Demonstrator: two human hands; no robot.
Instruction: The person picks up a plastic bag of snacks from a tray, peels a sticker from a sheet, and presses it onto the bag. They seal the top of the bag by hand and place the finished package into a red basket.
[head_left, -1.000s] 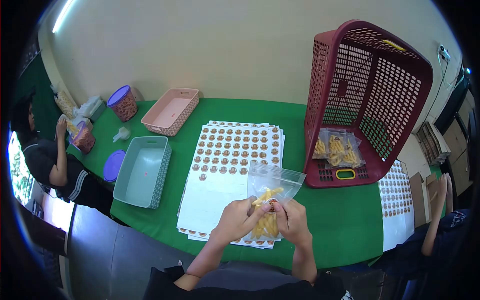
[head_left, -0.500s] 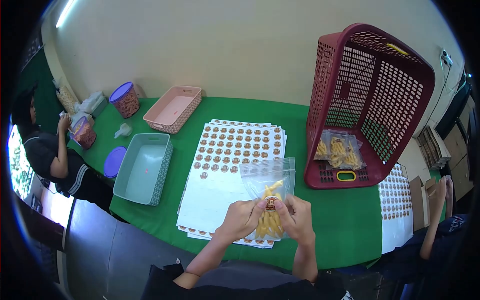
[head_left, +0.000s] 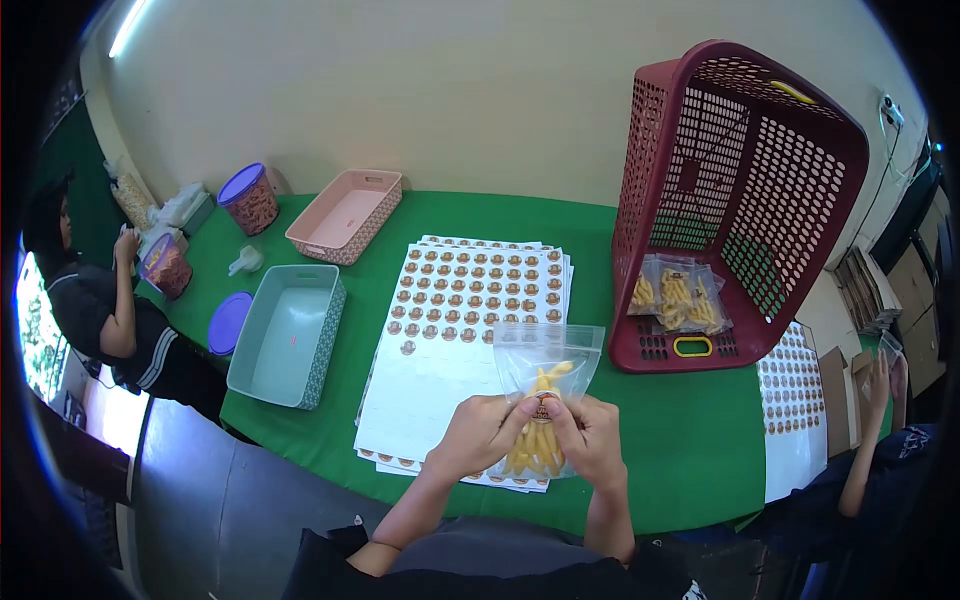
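A clear zip bag [head_left: 545, 372] of yellow finger-shaped snacks is held upright between my two hands. My left hand [head_left: 487, 432] grips its left side and my right hand [head_left: 590, 432] its right, both thumbs pressing on the round brown sticker [head_left: 543, 407] at the bag's front. Parts of the sticker are covered by the thumbs. Beneath the bag lies a stack of sticker sheets [head_left: 430, 385], its top sheet carrying rows of round labels at the far end and bare white backing nearer me.
A maroon basket [head_left: 628, 220] on its side at the right holds several filled bags [head_left: 680, 298]. Left are a green basket [head_left: 285, 335], a pink basket [head_left: 345, 215], a purple lid [head_left: 230, 322] and tubs [head_left: 250, 203]. One person [head_left: 110, 310] stands left; another's hands [head_left: 885, 385] show right.
The bag's top has shifted slightly right and tilted, with both hands still on it and the thumbs still at the sticker. At the far right, the other person's hands now show a clear bag.
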